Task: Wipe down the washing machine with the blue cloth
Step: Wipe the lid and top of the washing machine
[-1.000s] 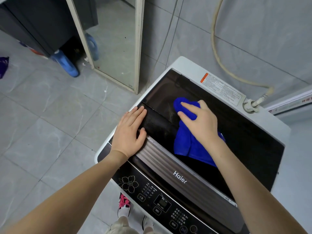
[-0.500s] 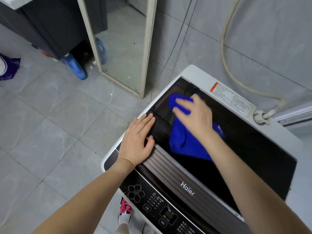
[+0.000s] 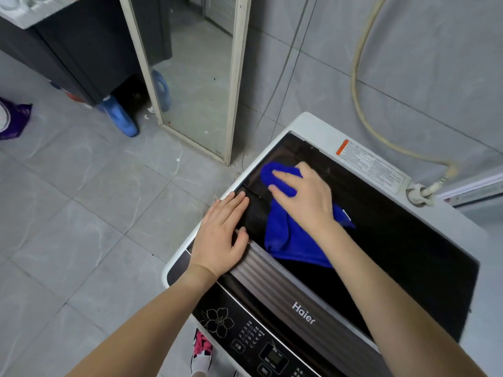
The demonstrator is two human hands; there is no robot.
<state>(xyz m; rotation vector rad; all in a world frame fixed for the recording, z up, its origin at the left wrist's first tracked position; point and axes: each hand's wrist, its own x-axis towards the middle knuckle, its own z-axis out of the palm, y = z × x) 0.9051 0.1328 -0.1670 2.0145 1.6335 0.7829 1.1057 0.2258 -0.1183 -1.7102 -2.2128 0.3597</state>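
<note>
A top-loading washing machine (image 3: 424, 221) with a white body and a black glass lid fills the lower right. The blue cloth (image 3: 283, 235) lies spread on the lid's left half. My right hand (image 3: 307, 197) presses flat on the cloth, fingers pointing toward the lid's left rear corner, slightly blurred. My left hand (image 3: 220, 235) rests flat, fingers apart, on the machine's left edge where the lid meets the ribbed grey handle strip (image 3: 272, 278). It holds nothing.
A framed mirror (image 3: 190, 77) leans on the tiled wall left of the machine. A beige hose (image 3: 359, 85) runs down the wall to the inlet (image 3: 417, 193). A blue bottle (image 3: 119, 118) lies under a dark cabinet (image 3: 68, 50). The control panel (image 3: 258, 346) sits nearest me.
My right hand has slid the cloth a little toward the lid's left rear corner. My left hand stays put. The view has shifted, so the machine sits lower and further right.
</note>
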